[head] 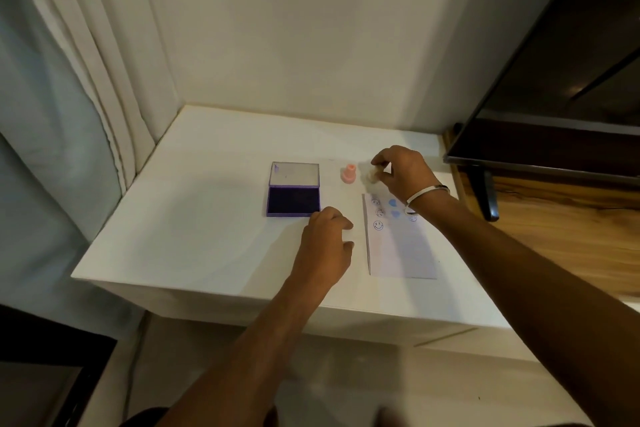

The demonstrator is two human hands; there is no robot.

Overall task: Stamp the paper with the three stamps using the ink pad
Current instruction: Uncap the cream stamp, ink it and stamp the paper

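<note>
Forearms: both reach up from the bottom edge, the nearest things to the camera, stretching over the white table (207, 218).
Left hand (325, 243): rests palm down on the table, fingers loosely curled, grasping nothing; its knuckles lie just beside the near right corner of the ink pad.
Right hand (401, 173): raised at the far end of the paper, thumb and fingers pinched around a small pale stamp (372, 176); a white bangle (426, 196) circles the wrist.
Pale stamp: blurred, held just right of the pink stamp, over the table at the paper's far edge; whether it touches the surface cannot be told.
Pink stamp (348, 174): stands upright on the table, between the ink pad and the right hand.
Third stamp: not made out.
Ink pad (293, 200): lid swung open toward the wall, dark purple pad exposed, left of the pink stamp.
Paper (401, 250): lies flat on the right side of the table, carrying blue smiley faces and blue heart marks at its far end, partly under the right wrist.
Surroundings: a curtain (86, 62) hangs left; a dark screen (554, 80) stands right.
</note>
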